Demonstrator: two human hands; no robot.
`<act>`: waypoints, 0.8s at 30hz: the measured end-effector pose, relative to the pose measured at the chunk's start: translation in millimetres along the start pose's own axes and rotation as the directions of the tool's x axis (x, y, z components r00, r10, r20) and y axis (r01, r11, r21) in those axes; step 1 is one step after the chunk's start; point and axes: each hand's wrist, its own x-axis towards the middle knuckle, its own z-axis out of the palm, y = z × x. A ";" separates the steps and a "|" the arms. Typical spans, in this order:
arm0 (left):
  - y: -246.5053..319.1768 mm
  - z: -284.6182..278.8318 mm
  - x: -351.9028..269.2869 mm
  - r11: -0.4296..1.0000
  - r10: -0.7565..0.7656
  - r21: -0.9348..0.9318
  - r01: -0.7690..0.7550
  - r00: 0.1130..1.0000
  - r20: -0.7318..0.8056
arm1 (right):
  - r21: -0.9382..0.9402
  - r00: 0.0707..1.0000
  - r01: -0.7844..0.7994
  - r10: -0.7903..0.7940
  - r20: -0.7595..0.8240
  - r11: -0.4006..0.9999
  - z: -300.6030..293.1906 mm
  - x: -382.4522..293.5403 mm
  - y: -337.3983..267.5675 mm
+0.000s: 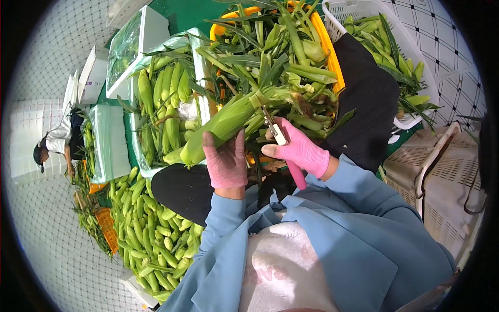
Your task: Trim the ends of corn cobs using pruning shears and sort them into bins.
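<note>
My left hand [226, 160], in a pink glove, supports an ear of corn in its green husk [218, 128] from below, thumb and fingers apart around its lower part. The ear slants up to the right over a yellow crate [334, 66] heaped with husks and leaves. Pink-handled pruning shears [277, 134] are in my right hand [300, 148], also gloved in pink. Their blades lie at the stalk end of the ear; whether they have cut into it cannot be told. Left of the ear, a foam box [202, 74] lined with green plastic holds husked ears.
A large pile of corn [152, 234] lies at the lower left. A white basket [425, 78] of corn stands at the upper right, near beige crates [444, 187]. More foam boxes [111, 144] stand at the left, where another person [58, 136] bends over corn.
</note>
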 end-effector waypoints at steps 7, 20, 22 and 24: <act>-12.3 -2.0 -7.8 0.981 0.140 0.124 -0.151 0.986 0.093 | -0.022 0.984 0.165 -0.163 0.075 0.986 -11.2 13.0 -1.3; 11.9 -37.8 30.9 0.683 -0.295 -0.617 0.391 0.920 0.257 | -0.072 0.975 -0.094 0.107 0.195 0.993 -20.7 -34.2 -20.2; 11.4 -36.8 28.1 0.677 -0.286 -0.612 0.408 0.913 0.291 | -0.132 0.956 -0.090 0.123 0.267 0.987 -20.2 -38.7 -21.2; 9.7 -34.2 25.0 0.670 -0.280 -0.604 0.431 0.901 0.331 | -0.017 0.953 -0.099 0.100 0.286 0.995 -14.8 -36.0 -22.9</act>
